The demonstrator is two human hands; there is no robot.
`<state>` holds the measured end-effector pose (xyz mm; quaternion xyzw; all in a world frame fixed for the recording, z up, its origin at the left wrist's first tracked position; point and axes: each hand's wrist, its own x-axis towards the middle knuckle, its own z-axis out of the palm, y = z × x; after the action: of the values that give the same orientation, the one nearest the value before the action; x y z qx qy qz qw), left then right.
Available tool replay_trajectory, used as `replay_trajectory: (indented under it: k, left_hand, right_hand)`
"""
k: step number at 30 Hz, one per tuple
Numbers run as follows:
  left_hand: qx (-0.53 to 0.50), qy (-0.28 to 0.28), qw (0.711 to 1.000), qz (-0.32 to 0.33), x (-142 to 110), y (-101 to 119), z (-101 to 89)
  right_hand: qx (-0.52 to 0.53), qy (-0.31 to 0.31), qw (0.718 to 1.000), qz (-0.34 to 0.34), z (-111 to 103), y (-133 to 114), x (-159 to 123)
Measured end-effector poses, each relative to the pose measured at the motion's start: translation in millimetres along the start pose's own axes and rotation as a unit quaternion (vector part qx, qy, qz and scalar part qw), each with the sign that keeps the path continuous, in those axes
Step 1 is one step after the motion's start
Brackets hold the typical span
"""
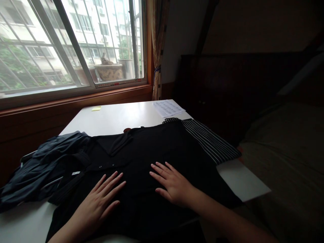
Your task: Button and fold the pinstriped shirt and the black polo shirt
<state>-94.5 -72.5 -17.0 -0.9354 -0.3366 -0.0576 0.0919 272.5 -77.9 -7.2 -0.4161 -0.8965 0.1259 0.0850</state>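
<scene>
A black buttoned shirt (141,148) lies spread across the white table, its collar towards the left and two pale buttons showing. My left hand (103,195) rests flat on it just below the buttons, fingers stretched out. Flat on the middle of the shirt lies my right hand (170,184), its fingers spread. Neither hand grips anything. Part of the shirt's near edge is lost in shadow.
Crumpled dark blue-grey clothing (55,158) lies at the left. Black-and-white striped fabric (210,140) sticks out at the right. Printed papers (168,108) and a yellow sticky note (96,108) lie on the white table (118,114), below a barred window (101,44).
</scene>
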Motion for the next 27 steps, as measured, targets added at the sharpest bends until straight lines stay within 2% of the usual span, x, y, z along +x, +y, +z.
replay_trajectory:
  k: [5,9,12,16,19,27]
  left_hand:
    - [0.013,-0.004,0.998,-0.056,-16,-21,11.2]
    - [0.023,0.02,0.996,-0.08,-27,-35,15.8]
    - [0.027,0.024,0.996,-0.081,-32,-41,17.5]
    - [0.033,0.015,0.996,-0.079,-35,-41,18.4]
    - [0.039,0.015,0.997,-0.07,-36,-41,18.2]
    - [0.036,0.021,0.998,-0.053,-49,-52,14.0]
  right_hand:
    - [-0.027,0.021,0.999,0.02,-8,39,-10]
    - [-0.029,0.028,0.999,0.015,-11,54,-30]
    - [-0.023,0.055,0.997,0.043,-11,61,-51]
    - [-0.021,0.08,0.993,0.084,-9,64,-82]
    - [-0.024,0.072,0.993,0.096,-7,59,-100]
    - [-0.036,0.018,0.994,0.1,-5,48,-115]
